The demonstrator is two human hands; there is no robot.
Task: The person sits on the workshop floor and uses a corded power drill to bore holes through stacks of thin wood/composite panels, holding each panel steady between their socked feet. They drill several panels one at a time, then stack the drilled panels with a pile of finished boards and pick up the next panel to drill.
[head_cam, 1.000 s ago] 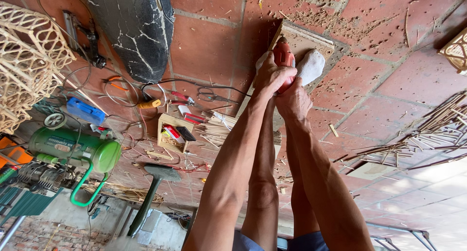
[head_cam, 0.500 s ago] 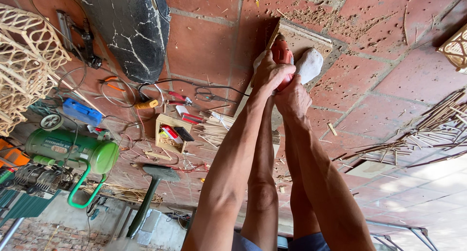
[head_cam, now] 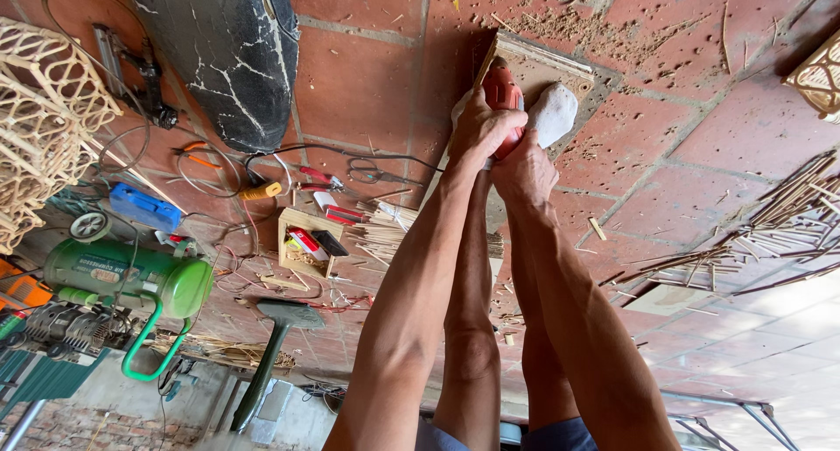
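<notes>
I see both of my hands stacked on one small red handheld power tool, which sits on a flat pale wooden board lying on the terracotta tile floor at the far end of my reach. My left hand is wrapped tight around the near side of the tool body, fingers curled over it, and my right hand is clamped just beside and slightly behind it, so neither hand has any spread left; I judge the doubled grip is there to press the tool down and keep it from skating. A white-socked foot rests on the board right next to the tool, apparently pinning the board to the floor, with both bare legs running out between my arms. Sawdust is scattered on the tiles around the board. Well off to the left sit a green air compressor tank, a small open wooden box of red tools, a blue box and a woven rattan frame, all out of arm's way; loose bamboo strips lie to the right.
</notes>
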